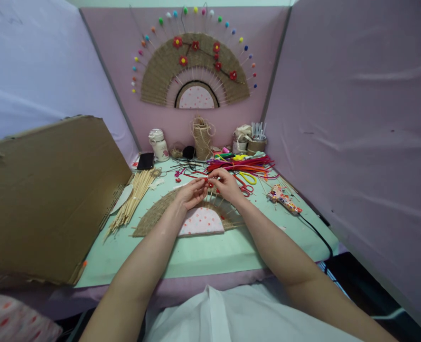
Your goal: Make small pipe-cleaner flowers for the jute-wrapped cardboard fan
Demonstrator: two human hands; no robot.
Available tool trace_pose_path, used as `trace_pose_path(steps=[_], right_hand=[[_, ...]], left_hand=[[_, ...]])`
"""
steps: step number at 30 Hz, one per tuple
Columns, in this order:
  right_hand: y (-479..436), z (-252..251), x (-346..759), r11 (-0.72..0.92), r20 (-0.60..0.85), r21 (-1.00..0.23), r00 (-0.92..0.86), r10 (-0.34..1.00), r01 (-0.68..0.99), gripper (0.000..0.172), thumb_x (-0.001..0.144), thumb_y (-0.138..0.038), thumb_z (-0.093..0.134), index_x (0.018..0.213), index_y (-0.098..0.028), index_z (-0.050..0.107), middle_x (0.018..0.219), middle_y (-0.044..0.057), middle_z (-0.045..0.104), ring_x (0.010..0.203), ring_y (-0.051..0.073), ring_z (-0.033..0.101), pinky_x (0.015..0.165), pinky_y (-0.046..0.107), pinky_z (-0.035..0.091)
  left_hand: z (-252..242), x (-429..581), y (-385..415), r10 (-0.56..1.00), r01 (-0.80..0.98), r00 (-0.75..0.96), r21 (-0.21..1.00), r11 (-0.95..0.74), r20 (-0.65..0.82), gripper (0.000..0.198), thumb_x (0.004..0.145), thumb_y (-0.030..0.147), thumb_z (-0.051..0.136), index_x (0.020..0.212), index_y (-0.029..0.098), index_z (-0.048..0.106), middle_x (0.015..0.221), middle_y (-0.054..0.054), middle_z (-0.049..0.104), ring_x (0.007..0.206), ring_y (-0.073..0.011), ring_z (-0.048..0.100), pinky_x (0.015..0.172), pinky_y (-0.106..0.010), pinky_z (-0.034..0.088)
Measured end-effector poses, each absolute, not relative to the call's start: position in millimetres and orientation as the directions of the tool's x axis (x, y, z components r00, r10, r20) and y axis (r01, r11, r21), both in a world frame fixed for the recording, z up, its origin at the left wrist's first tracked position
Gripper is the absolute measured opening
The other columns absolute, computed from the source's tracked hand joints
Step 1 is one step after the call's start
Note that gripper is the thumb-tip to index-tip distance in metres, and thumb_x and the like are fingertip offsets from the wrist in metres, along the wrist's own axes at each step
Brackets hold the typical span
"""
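Observation:
My left hand (192, 192) and my right hand (226, 184) meet above a half-finished burlap fan (153, 216) with a pink dotted half-circle base (201, 222) on the mint-green table (210, 256). The fingertips of both hands pinch a small red piece (208, 182), perhaps a tiny flower, between them. Both hands are closed in a pinch. Thin wooden sticks fan out from under the hands.
A large cardboard sheet (46, 194) leans at the left. Beside it lie bamboo skewers (134, 199). Behind the hands are pipe cleaners (242, 165), yellow scissors (247, 178), a patterned glue gun (283, 198) with black cord, twine spool (202, 137), a white jar (158, 144). A finished fan (195, 71) hangs on the wall.

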State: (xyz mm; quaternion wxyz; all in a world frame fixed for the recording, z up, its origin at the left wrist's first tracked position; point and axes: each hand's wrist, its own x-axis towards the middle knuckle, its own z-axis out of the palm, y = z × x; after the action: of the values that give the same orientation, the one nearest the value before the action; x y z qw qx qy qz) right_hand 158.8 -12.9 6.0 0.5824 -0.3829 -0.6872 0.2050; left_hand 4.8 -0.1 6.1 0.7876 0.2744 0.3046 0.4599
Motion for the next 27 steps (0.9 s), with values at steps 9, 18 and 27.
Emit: trace_pose_path(steps=[9, 18, 27], right_hand=[[-12, 2, 158, 0.666, 0.686, -0.625, -0.119, 0.717, 0.408, 0.009, 0.084, -0.019, 0.05, 0.076, -0.019, 0.055, 0.082, 0.004, 0.055, 0.083, 0.017, 0.051, 0.077, 0.03, 0.04], [-12, 2, 158, 0.656, 0.668, -0.587, -0.174, 0.724, 0.475, 0.01, 0.084, -0.019, 0.048, 0.075, -0.02, 0.051, 0.079, 0.004, 0.052, 0.082, 0.018, 0.048, 0.076, 0.03, 0.037], [-11, -1, 158, 0.618, 0.624, -0.599, -0.187, 0.759, 0.51, 0.01, 0.082, -0.016, 0.048, 0.073, -0.019, 0.05, 0.076, 0.003, 0.05, 0.079, 0.017, 0.046, 0.073, 0.03, 0.036]], left_hand=[[2, 6, 1, 0.909, -0.516, 0.38, 0.776, 0.363, -0.172, 0.012, 0.072, 0.006, 0.067, 0.079, 0.013, 0.059, 0.067, 0.0, 0.064, 0.062, -0.007, 0.063, 0.059, -0.014, 0.051], [-1, 8, 2, 0.928, -0.5, 0.349, 0.812, 0.301, -0.129, 0.012, 0.07, 0.005, 0.069, 0.076, 0.011, 0.061, 0.065, 0.0, 0.064, 0.058, -0.0057, 0.061, 0.06, -0.015, 0.05], [-6, 9, 6, 0.941, -0.477, 0.326, 0.842, 0.25, -0.095, 0.012, 0.068, 0.004, 0.07, 0.074, 0.01, 0.062, 0.064, -0.001, 0.064, 0.058, -0.0059, 0.06, 0.063, -0.017, 0.05]])
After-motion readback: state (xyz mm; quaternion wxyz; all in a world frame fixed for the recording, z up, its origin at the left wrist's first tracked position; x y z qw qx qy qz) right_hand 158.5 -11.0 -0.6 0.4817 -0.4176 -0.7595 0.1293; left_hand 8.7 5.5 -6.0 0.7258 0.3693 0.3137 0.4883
